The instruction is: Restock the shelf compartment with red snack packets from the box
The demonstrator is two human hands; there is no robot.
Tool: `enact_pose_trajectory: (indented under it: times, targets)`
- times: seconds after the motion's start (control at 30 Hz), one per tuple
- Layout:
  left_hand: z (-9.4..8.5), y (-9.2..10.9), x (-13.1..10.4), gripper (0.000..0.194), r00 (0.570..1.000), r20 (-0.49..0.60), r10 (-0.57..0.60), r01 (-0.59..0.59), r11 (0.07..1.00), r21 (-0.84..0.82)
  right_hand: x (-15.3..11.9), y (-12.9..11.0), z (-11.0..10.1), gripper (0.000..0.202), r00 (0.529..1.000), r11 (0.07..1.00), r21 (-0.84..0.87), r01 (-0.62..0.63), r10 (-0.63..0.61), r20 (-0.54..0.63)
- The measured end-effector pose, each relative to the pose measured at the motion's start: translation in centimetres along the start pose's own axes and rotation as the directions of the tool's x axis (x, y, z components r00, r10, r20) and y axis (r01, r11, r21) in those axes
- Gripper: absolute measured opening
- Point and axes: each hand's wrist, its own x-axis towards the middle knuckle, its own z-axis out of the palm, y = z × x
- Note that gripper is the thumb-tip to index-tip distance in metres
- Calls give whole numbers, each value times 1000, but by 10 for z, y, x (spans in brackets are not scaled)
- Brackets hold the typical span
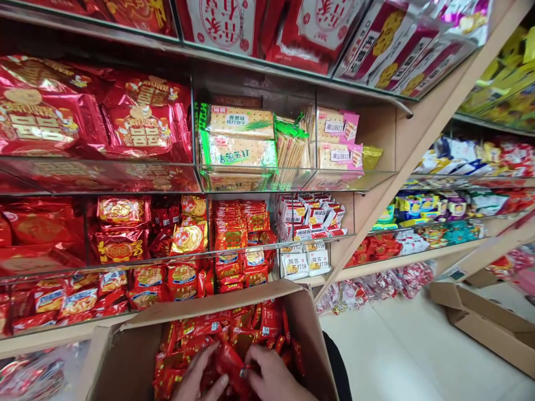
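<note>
An open cardboard box [307, 323] at the bottom of the view holds many small red packets [200, 326] with gold print. Both hands are inside it. Between them is a shiny red packet [232, 365]. My left hand [200, 376] holds the packet's left side, thumb and fingers bent round it. My right hand [270, 376] pinches its right side with curled fingers. Other red packets lie around and beneath the hands. The lower part of each hand runs out of the frame.
Shelves with clear dividers [251, 248] rise just beyond the box, filled with red packets, green-edged crackers [240, 150] and white packets [295, 264]. A slanted wooden panel [401, 172] stands right of them. Another open cardboard box [480, 317] sits on the pale floor [388, 345].
</note>
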Motion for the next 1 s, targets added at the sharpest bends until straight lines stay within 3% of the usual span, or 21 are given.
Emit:
enact_pose_trajectory:
  times: [0.07, 0.1, 0.13, 0.2, 0.27, 0.3, 0.43, 0.63, 0.73, 0.83, 0.93, 1.0]
  targets:
    - [-3, 27, 2, 46, 993, 88, -75, 90, 979, -181, -2, -21, -20, 11, 998, 973, 232, -9, 23, -59]
    - [-3, 41, 3, 39, 993, 71, -91, 107, 961, -257, -2, -30, -28, 7, 995, 933, 358, -24, 59, -87]
    - [-2, 55, 4, 34, 995, 4, -100, 95, 936, -340, -1, -39, -33, 7, 988, 867, 497, -46, 113, -106]
    - [1, 77, 6, 34, 991, -52, -120, 83, 886, -456, 2, -51, -38, 15, 958, 641, 763, -88, 264, -111]
    - [5, 94, 6, 35, 992, -53, -114, 73, 864, -499, 6, -58, -35, 25, 912, 435, 895, -96, 399, -96]
    - [8, 101, 6, 35, 993, -51, -109, 69, 861, -504, 8, -60, -33, 29, 893, 404, 911, -83, 436, -112]
    - [14, 117, 3, 26, 979, -162, -121, 28, 874, -486, 10, -61, -27, 36, 850, 576, 817, -19, 440, -291]
    - [8, 117, 5, 18, 933, -357, -35, -70, 958, -278, 3, -66, -27, 39, 797, 865, 501, 40, 275, -538]
    - [4, 114, 9, 18, 926, -378, 12, -99, 972, -212, 2, -71, -28, 39, 763, 867, 495, 51, 286, -579]
    - [1, 114, 10, 19, 929, -371, 17, -91, 979, -184, 4, -73, -37, 38, 781, 855, 519, 16, 314, -540]
    - [3, 122, 0, 34, 917, -400, 9, -83, 982, -169, 2, -75, -52, 30, 749, 961, 271, 56, 139, -647]
    - [8, 131, -12, 51, 949, -306, -78, -38, 934, -356, -4, -79, -56, 23, 723, 986, 38, 161, -92, -685]
